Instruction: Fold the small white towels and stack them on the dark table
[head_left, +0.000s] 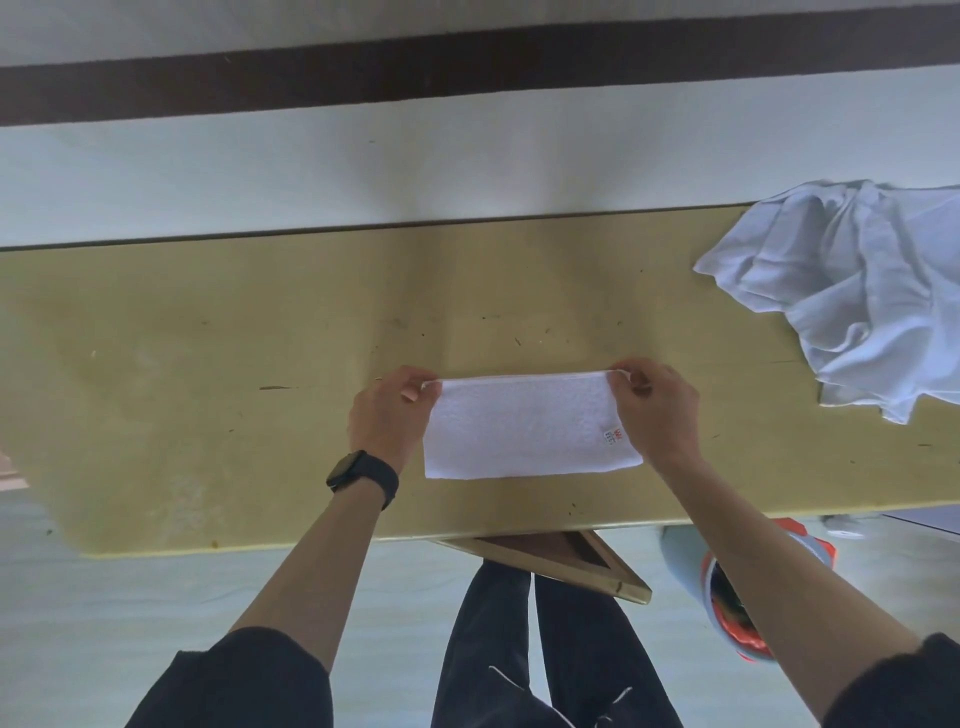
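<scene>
At the middle of the table (208, 338), left hand (387, 415) and right hand (654, 410) pinch far corners of the towel (524, 431) — seemingly folded once; far-right pile (852, 296) lies unfolded — no stack visible.

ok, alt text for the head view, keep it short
Seen from above, the left hand and right hand each pinch a far corner of a small white towel spread on a tan table. A crumpled pile of white cloth lies at the table's right end, and a black watch is on the left wrist.
</scene>
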